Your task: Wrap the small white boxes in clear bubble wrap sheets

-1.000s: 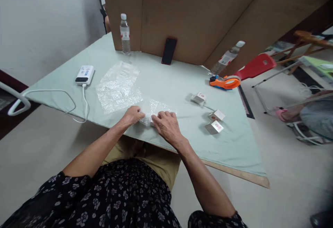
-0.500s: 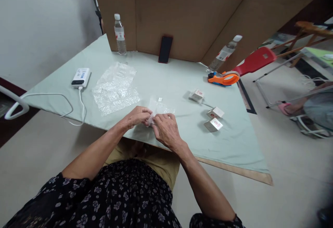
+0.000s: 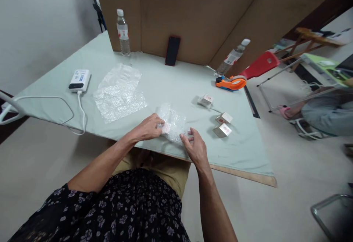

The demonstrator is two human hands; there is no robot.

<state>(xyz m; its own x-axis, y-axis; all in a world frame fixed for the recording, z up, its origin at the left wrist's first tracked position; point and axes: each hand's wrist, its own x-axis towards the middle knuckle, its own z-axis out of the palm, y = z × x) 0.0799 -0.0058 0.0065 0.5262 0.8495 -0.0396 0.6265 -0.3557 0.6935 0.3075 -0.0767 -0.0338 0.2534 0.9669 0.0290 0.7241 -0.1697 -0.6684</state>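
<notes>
A crumpled bubble wrap bundle (image 3: 172,124), with something pinkish showing inside, is lying near the table's (image 3: 171,84) front edge, lower centre of the frame, its long axis running from upper left to lower right. The left hand (image 3: 147,127) is pinching its left end; the right hand (image 3: 195,147) is pressing fingertips on its lower right corner. This looks like wrapping under way; closing it likely calls for folding the loose flap over. Three small boxes (image 3: 222,130) are sitting just right.
</notes>
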